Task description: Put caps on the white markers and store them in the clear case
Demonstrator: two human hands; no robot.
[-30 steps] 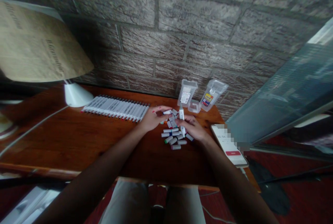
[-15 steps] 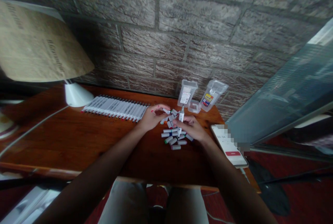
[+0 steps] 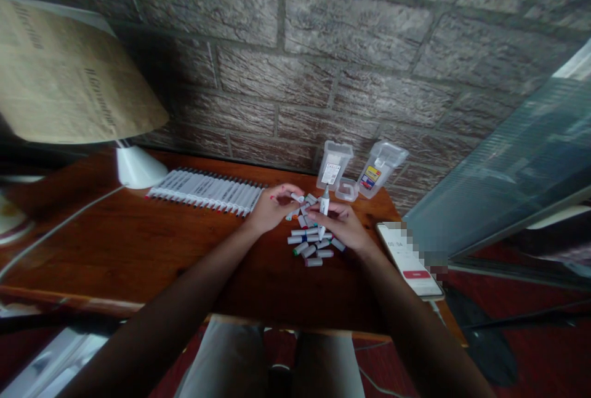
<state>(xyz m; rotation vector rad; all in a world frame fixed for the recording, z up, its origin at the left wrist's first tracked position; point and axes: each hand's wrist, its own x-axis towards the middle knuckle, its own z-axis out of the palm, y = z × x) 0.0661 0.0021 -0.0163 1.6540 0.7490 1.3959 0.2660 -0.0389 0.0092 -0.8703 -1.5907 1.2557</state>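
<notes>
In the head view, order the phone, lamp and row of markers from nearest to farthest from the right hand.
From the right hand:
1. Phone, to its right.
2. Row of markers, to its left.
3. Lamp, far left, beyond the row.

Lamp (image 3: 138,167): far left on the table (image 3: 138,256)
Marker row (image 3: 207,191): right of the lamp
Loose caps (image 3: 302,239): right of the marker row, slightly nearer
Containers (image 3: 334,167): behind the caps, before the wall (image 3: 295,65)
Phone (image 3: 410,262): near right, on the table
</notes>
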